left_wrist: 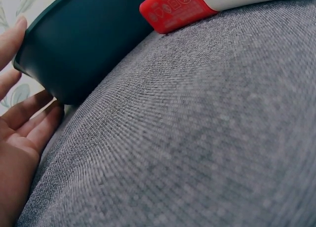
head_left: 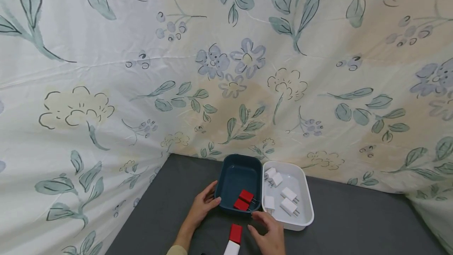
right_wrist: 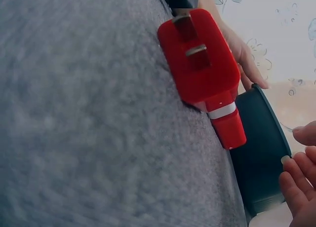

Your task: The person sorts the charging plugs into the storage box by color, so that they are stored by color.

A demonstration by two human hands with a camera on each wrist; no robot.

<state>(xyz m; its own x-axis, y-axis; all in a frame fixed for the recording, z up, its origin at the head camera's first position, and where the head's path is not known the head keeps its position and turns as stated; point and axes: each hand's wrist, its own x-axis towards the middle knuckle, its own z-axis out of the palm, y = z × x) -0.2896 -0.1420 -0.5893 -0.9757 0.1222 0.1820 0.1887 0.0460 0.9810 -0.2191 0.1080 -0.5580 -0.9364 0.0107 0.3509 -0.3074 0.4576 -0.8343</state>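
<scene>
A dark teal bin (head_left: 236,168) stands on the table with two red plug chargers (head_left: 246,196) near its front. My left hand (head_left: 202,204) rests at its left side, thumb at the rim and fingers extended along the outer wall (left_wrist: 69,44). Close to the bin's front right corner is my right hand (head_left: 269,233), its fingers loosely bent with nothing between them. Between both hands, in front of the bin, a red charger (head_left: 236,233) lies end to end with a white one (head_left: 232,248). In the right wrist view, a red charger (right_wrist: 202,59) shows its metal prongs up close.
A white bin (head_left: 304,204) touches the teal bin's right side and holds several white chargers (head_left: 289,194). Dark grey cloth (head_left: 350,215) covers the table. Floral fabric (head_left: 226,70) hangs behind and along the left edge.
</scene>
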